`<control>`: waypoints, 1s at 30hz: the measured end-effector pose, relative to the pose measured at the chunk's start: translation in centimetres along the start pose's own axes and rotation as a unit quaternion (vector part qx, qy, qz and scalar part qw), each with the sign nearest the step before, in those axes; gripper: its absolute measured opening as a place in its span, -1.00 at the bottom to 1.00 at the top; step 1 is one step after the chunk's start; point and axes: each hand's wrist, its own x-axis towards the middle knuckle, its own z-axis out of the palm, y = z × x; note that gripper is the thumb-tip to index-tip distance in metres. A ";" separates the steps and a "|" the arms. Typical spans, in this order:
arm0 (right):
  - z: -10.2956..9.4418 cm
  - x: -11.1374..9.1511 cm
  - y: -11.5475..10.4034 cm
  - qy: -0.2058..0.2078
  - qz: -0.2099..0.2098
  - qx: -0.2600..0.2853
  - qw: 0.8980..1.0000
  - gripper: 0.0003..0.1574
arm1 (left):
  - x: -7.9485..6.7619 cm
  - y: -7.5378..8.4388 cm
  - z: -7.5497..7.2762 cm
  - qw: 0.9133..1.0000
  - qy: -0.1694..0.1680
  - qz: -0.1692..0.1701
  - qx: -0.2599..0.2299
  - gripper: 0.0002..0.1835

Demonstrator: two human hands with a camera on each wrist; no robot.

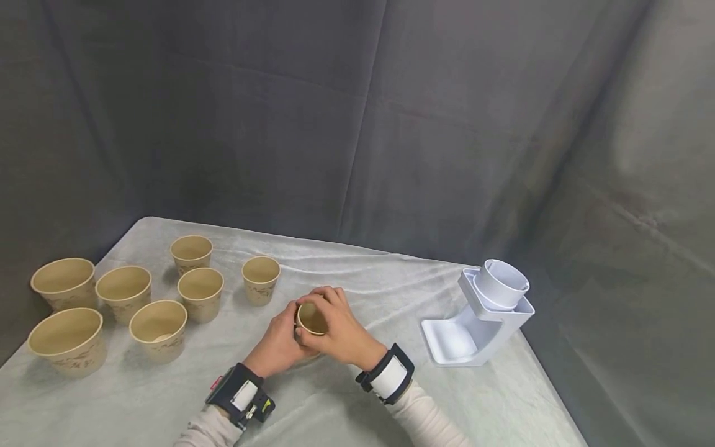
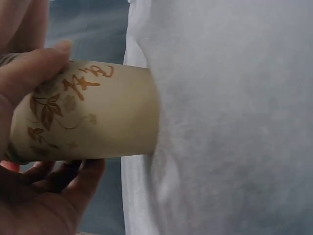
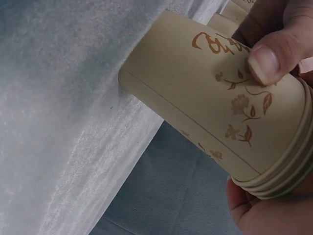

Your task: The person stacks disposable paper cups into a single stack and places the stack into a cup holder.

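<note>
Grip: left hand (image 1: 280, 349) and right hand (image 1: 342, 330) both curled round a cup stack (image 3: 195, 93), apparently standing on the worktop (image 1: 363, 264). Several rims (image 3: 281, 178) nested there, so that part looks done. Seven cups (image 1: 159, 341) stand apart to its left, unhandled. White stand (image 1: 499, 335), far right, untouched.

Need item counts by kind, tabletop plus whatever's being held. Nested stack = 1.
Separate tan cups: 7
Held stack of nested tan cups: 1 (cups inside it not countable for sure)
White stand, with the ring on top: 1
Total: 9
</note>
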 end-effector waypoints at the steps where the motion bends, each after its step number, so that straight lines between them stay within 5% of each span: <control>1: 0.0 0.0 0.0 0.001 -0.002 -0.001 1.000 -0.42 | 0.0 0.0 0.0 1.000 0.002 0.005 0.007 -0.16; 7: 0.1 -0.2 0.4 0.009 0.006 0.003 1.000 -0.21 | -0.1 0.1 -1.0 0.999 -0.003 0.033 0.037 -0.11; 13: 0.1 -0.7 0.8 0.015 0.044 0.052 0.998 0.12 | -0.2 0.4 -2.7 0.995 -0.027 0.014 0.090 -0.15; 18: -1.0 -1.0 0.0 0.033 0.060 0.120 0.990 0.34 | 0.2 0.7 -4.0 0.992 0.001 0.022 0.125 -0.15; 23: -2.4 -1.3 -1.6 0.036 0.071 0.192 0.978 0.36 | 1.3 1.1 -5.5 0.985 0.045 0.055 0.155 -0.17; 30: -1.9 -1.8 -0.7 -0.006 0.117 0.273 0.955 0.25 | 3.2 0.9 -7.3 0.974 0.078 0.099 0.189 -0.22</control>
